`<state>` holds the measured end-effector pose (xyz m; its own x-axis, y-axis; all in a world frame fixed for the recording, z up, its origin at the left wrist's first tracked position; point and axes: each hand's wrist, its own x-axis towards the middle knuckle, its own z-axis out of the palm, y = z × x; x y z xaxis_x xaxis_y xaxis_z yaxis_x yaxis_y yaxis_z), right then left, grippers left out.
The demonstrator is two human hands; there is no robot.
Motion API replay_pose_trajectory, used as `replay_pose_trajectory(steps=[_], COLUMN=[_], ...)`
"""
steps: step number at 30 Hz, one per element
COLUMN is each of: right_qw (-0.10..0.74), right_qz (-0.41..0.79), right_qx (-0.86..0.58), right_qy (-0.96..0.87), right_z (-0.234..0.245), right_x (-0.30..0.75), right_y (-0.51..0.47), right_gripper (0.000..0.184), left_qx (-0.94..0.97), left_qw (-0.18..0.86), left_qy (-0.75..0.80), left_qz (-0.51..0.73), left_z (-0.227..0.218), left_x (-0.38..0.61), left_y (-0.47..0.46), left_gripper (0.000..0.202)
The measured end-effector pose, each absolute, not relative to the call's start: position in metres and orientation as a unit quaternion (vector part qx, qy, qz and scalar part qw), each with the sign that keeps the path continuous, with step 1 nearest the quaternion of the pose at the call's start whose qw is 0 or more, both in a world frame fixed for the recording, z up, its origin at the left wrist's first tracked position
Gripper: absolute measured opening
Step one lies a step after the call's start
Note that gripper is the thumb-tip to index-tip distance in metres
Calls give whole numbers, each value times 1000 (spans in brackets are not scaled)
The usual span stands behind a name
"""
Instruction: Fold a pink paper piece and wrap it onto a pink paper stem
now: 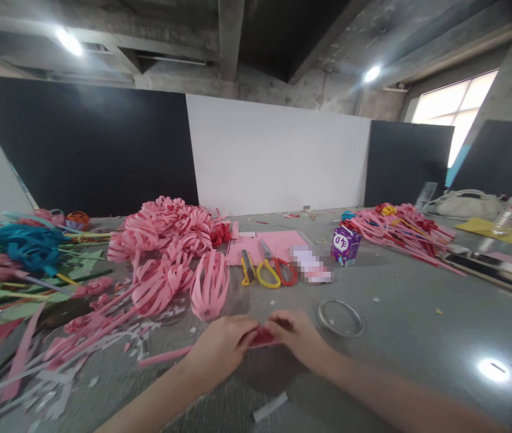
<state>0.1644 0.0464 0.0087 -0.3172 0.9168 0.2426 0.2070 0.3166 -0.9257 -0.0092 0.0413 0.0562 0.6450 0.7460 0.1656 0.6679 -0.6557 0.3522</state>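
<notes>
My left hand (pixel 224 340) and my right hand (pixel 303 340) meet low in the middle of the view, fingers closed. Between them is a small piece of dark pink paper (pixel 263 337), pinched at either end. A thin pink paper stick (pixel 165 356) sticks out to the left from beside my left wrist; whether that hand touches it I cannot tell. Just beyond my left hand stands a loop-shaped pink paper strip ball (pixel 210 282). A roll of clear tape (pixel 341 317) lies flat to the right of my right hand. Nearer me is a white paper scrap (pixel 270 407).
Ahead lie a yellow-handled cutter (pixel 247 267), yellow-handled scissors (pixel 268 270), red-handled scissors (pixel 285 272) and pink paper sheets (pixel 274 240). A purple carton (pixel 346 245) stands right of them. Pink paper flowers (pixel 165 231) pile up on the left, with more paper flowers (pixel 400 225) at right.
</notes>
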Motion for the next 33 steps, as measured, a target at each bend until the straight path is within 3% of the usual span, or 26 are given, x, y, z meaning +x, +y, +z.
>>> replay_pose_trajectory(steps=[9,16,33], right_qw=[424,426,434], right_qz=[397,416,419], right_qx=[-407,-386,-386], right_qy=[-705,-705,-698], right_z=[10,8,5], right_x=[165,164,165], right_y=[45,45,46], right_gripper=[12,18,14], left_qx=[901,900,878], left_qw=[126,133,178], left_qy=[392,391,409], left_qz=[138,142,172], left_z=[52,52,51], left_x=[-12,-11,-7], left_y=[45,44,44], left_gripper=[27,24,18])
